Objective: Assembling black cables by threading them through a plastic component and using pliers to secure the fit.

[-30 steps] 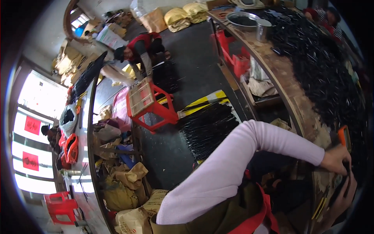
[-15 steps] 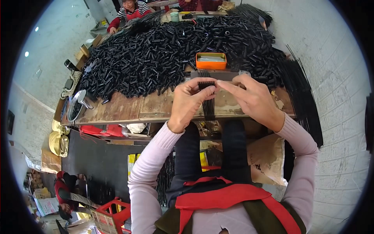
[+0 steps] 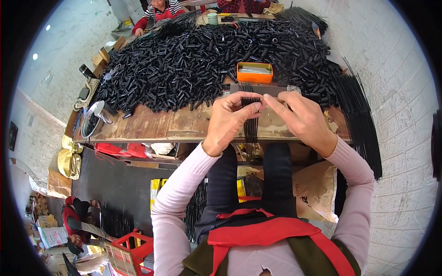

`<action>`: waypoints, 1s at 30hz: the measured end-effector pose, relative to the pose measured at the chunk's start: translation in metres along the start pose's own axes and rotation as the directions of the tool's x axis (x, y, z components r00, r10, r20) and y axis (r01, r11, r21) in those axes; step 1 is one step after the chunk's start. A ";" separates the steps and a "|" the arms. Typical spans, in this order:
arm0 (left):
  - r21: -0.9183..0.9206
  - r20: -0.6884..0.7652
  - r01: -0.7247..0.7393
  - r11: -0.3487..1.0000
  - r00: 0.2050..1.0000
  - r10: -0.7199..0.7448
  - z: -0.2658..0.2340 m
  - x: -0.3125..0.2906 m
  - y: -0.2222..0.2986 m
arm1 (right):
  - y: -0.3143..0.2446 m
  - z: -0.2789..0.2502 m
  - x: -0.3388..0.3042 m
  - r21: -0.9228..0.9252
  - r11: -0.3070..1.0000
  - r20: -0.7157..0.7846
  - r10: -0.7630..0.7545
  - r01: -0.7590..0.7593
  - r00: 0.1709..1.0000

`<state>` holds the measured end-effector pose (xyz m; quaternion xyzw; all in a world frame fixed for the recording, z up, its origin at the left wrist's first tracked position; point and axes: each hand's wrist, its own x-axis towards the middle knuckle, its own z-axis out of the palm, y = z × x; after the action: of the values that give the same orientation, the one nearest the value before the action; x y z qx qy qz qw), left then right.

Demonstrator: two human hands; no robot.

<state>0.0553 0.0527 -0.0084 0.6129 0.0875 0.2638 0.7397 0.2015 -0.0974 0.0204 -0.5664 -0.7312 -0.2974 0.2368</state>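
My left hand (image 3: pixel 226 123) pinches a flat row of thin black rods (image 3: pixel 251 132) between thumb and fingers, close to their upper ends. The rods lie side by side and hang down over the table's front edge between my knees. At the right side of the row, the fingertips of my right hand (image 3: pixel 305 118) are closed against the rod ends, next to the left fingertips. Whatever is in that pinch is too small to make out. Behind my hands lies a dark flat block (image 3: pixel 235 88), partly covered by them.
A wide heap of short black tubes (image 3: pixel 184 64) covers the wooden table (image 3: pixel 147 123). An orange tin (image 3: pixel 254 78) stands ahead of my hands. Long black rods (image 3: pixel 361 119) hang over the right edge. A metal cup (image 3: pixel 106 113) stands at left; a co-worker (image 3: pixel 161 11) sits across.
The whole view has shifted slightly, so the table and heap sit a little further right. Both hands keep their places at the rod ends, with only slight finger movement.
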 end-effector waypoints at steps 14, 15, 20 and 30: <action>-0.029 0.026 -0.039 0.999 0.999 0.040 -0.004 0.001 -0.008 | 0.006 0.006 0.001 0.137 0.990 0.020 0.035 -0.037 0.999; -0.030 0.026 -0.038 0.999 0.999 0.039 -0.004 0.001 -0.007 | 0.005 0.006 0.002 0.137 0.990 0.021 0.036 -0.038 0.999; -0.029 0.027 -0.036 0.999 0.999 0.037 -0.006 0.001 -0.006 | -0.002 0.002 0.010 -0.078 0.993 0.030 -0.088 0.090 0.996; -0.035 0.070 -0.018 0.999 0.997 0.021 -0.004 -0.002 -0.008 | 0.012 0.002 0.019 0.138 0.986 0.052 -0.100 0.092 0.994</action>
<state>0.0540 0.0547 -0.0170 0.6101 0.0508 0.2506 0.7500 0.2086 -0.0807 0.0341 -0.5216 -0.7829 -0.2414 0.2383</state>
